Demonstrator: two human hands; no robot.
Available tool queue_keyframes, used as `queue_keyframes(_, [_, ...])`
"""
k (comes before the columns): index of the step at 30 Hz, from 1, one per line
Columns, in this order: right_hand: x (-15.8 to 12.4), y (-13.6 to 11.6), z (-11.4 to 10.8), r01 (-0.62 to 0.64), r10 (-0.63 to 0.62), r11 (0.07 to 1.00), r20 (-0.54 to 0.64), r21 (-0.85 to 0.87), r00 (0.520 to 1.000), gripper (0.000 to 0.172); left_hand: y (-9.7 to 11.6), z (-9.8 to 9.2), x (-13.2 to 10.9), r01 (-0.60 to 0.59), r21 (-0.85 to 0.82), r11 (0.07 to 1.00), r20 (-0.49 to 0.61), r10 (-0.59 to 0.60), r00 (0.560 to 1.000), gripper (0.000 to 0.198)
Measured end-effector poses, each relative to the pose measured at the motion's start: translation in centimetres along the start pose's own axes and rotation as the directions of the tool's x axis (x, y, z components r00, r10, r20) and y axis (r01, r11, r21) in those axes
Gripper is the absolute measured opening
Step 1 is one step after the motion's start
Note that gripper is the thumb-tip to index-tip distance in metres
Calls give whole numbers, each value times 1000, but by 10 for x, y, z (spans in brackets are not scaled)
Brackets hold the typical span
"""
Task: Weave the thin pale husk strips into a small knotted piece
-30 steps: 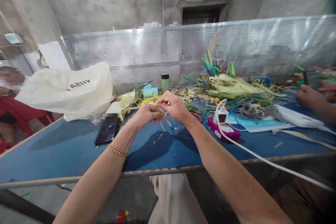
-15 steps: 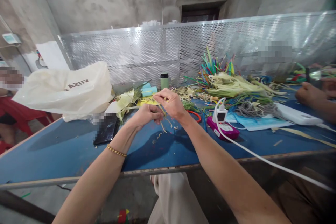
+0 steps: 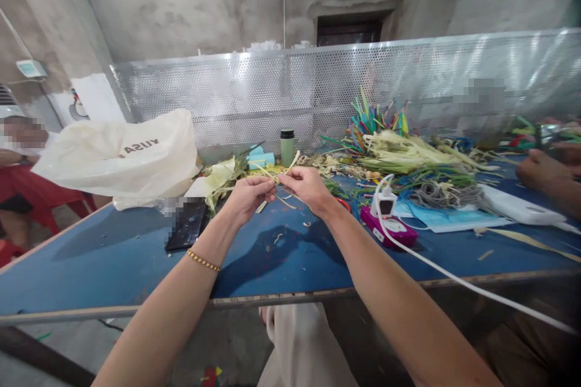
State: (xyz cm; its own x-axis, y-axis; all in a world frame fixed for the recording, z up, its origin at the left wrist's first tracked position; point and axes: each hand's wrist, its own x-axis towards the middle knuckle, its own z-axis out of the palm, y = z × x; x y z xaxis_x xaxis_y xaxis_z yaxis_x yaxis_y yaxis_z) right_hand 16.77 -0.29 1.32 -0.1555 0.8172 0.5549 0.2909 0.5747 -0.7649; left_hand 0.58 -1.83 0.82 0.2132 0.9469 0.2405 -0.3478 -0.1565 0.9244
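Above the blue table (image 3: 281, 272), my left hand (image 3: 251, 196) and my right hand (image 3: 306, 187) are close together, fingertips almost touching. Both are closed in a pinch on pale yellow-green plant strips (image 3: 295, 160), which look like corn husk. One strip end points up past my right fingers, another slants up over my left hand, and loose ends hang below. The exact crossing of the strips between my fingertips is too small to make out. Just behind my left hand lie broad pale husk leaves (image 3: 220, 178).
A white plastic bag (image 3: 118, 154) and a dark phone (image 3: 186, 227) lie to the left. Behind stand a green bottle (image 3: 287, 150) and a perforated metal screen (image 3: 245, 91). Rightward are a husk pile (image 3: 403, 151), a magenta box (image 3: 390, 230), a white cable (image 3: 454, 275) and a co-worker's hand (image 3: 538, 169).
My right hand has come down and rightward, now level with my left, which has turned slightly. The strips now splay upward from between the fingertips instead of hanging down.
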Motion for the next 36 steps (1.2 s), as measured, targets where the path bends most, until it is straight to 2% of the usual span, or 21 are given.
queue_keyframes(4, [-4, -7, -1, -45, 31, 984, 80, 174, 996, 35, 0, 0, 1, 20, -5, 1000, -8, -20, 1000, 9])
queue_keyframes(8, [-4, -6, -3, -28, -11, 968, 152, 250, 988, 30, 2, -1, 0, 56, -9, 998, 6, -56, 998, 9])
queue_keyframes(12, [-1, 0, -5, -15, -25, 972, 169, 234, 985, 29, 2, -3, -1, 65, 17, 998, 50, -66, 997, 10])
queue_keyframes(19, [-2, 0, -5, -10, -28, 980, 187, 197, 982, 35, 3, -6, -3, 57, 109, 992, 61, -64, 996, 14])
queue_keyframes(22, [-3, -2, -4, -2, -26, 985, 161, 175, 987, 36, 3, -5, -3, 38, 139, 990, 78, -49, 996, 16])
queue_keyframes(27, [-1, -2, -5, 26, -37, 994, 94, 111, 995, 36, 0, -2, -2, 14, 193, 981, 45, -23, 999, 11])
queue_keyframes(32, [2, 2, -4, 83, -79, 996, 85, -45, 993, 26, -4, 5, -3, -37, 385, 922, 55, 18, 998, 9])
queue_keyframes(36, [1, 0, -1, 53, -50, 998, 109, -27, 993, 22, -2, 9, -6, -41, 415, 909, 71, 12, 997, 9])
